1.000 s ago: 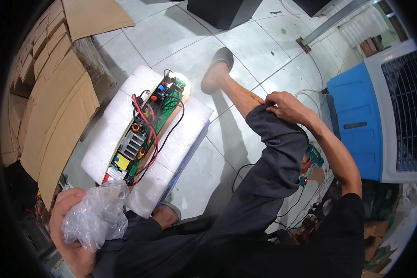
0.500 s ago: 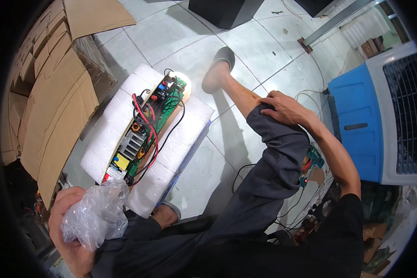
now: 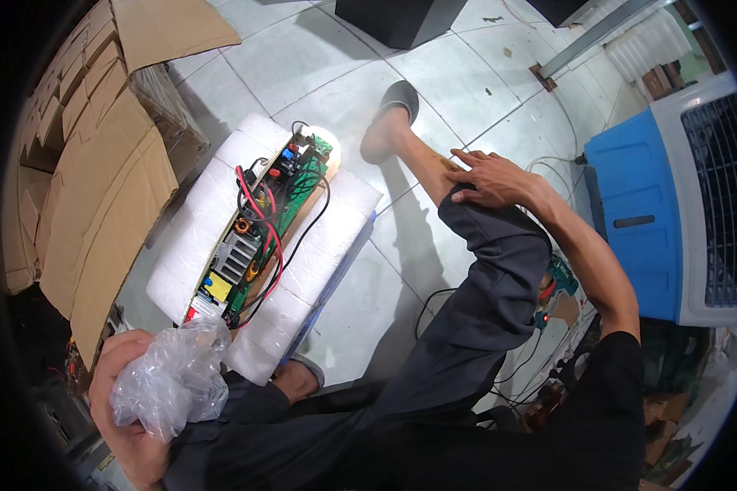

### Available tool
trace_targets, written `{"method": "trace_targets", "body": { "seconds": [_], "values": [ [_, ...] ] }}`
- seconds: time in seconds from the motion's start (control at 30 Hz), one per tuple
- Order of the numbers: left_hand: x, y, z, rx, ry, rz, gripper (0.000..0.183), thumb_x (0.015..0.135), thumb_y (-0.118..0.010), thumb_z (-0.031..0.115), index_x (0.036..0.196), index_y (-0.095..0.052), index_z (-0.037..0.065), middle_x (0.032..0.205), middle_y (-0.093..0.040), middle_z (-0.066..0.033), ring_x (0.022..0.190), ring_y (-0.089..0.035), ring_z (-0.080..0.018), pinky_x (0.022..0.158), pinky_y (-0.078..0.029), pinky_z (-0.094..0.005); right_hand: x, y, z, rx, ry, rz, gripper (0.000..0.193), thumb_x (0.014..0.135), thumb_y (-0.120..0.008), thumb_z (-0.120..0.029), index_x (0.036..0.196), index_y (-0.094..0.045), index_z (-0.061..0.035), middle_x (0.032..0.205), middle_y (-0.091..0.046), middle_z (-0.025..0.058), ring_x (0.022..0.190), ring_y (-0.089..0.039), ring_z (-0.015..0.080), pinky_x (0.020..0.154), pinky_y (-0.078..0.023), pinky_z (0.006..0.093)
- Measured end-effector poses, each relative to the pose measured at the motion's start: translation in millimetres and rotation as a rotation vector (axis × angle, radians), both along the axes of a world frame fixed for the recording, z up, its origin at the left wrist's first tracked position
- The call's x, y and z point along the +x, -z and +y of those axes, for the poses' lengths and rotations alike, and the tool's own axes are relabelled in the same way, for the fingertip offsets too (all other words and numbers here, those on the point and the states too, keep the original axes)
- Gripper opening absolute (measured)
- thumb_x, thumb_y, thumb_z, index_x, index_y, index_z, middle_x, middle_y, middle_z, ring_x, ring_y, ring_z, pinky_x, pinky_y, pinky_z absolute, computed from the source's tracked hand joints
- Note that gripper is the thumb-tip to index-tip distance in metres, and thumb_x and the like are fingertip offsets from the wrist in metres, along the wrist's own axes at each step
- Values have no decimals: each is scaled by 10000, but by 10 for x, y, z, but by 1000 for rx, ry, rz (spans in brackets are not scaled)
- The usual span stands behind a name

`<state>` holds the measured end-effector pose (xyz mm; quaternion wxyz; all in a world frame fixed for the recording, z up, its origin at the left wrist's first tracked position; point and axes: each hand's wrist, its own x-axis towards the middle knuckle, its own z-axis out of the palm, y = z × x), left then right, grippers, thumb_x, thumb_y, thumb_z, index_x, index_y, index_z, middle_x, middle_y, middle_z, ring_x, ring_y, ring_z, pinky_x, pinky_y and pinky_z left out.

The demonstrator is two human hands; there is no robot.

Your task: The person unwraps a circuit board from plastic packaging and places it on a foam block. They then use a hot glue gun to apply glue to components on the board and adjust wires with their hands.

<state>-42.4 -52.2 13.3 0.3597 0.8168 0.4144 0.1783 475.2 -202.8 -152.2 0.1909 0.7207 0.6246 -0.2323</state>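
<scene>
Foam block [image 3: 221, 237] on the tiled floor carries a long circuit board [image 3: 258, 233]. Right hand [image 3: 487, 176] rests open-fingered on the raised knee. Left hand [image 3: 127, 409] clutches crumpled plastic wrap [image 3: 172, 376], seemingly mid-unpacking; the wrap wants setting aside.

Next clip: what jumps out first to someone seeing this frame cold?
Centre-left, a long green circuit board with red and black wires lies on a white foam block on the tiled floor. At lower left the left hand grips a crumpled clear plastic bag, while the right hand rests on the person's raised leg. A blue and white air cooler fills the right edge, and flattened cardboard the left.
</scene>
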Motion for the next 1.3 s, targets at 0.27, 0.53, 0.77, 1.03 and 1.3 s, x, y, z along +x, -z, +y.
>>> {"method": "trace_targets", "body": {
  "seconds": [0.27, 0.53, 0.77, 1.03, 1.3],
  "values": [
    [5, 16, 16, 2, -7, 2, 464, 735, -751, 132, 1151, -617, -25, 1178, -627, -149, 1119, -587, -256, 1013, -419, -370, 12, -57, -90, 20, -37, 53, 549, 993, -500, -569, 1322, -633, -150, 1617, -308, 206, 1416, -391, 439, 1132, -359, 558],
    [-30, -12, 9, 12, -41, 40, 456, 746, -738, 139, 1151, -610, -27, 1174, -635, -140, 1104, -590, -242, 997, -426, -350, 119, 198, 239, -37, 0, 16, 595, 1021, -431, -577, 1455, -479, -173, 1528, -372, 249, 1324, -479, 459, 1059, -414, 568],
    [5, 22, 60, 27, -42, 56, 443, 758, -730, 112, 1159, -605, -28, 1172, -635, -140, 1104, -592, -240, 1004, -431, -348, 372, 504, 366, 13, 55, 125, 586, 1042, -366, -589, 1417, -481, -153, 1441, -449, 282, 1173, -591, 489, 1018, -440, 558],
    [6, 28, 51, 15, -38, 43, 450, 753, -729, 93, 1167, -605, -30, 1183, -633, -137, 1115, -593, -235, 1001, -440, -349, 462, 429, 260, 68, -46, 202, 553, 1061, -369, -530, 1323, -591, -97, 1283, -600, 231, 1127, -616, 444, 994, -458, 493],
    [3, 6, 64, -18, 29, -15, 478, 736, -730, 90, 1181, -612, -36, 1208, -630, -140, 1132, -589, -232, 1014, -432, -346, 909, 734, 172, 202, 60, 429, 463, 920, -519, -45, 1362, -646, -103, 803, -657, 185, 783, -634, 282, 768, -502, 420]
  ]
}}
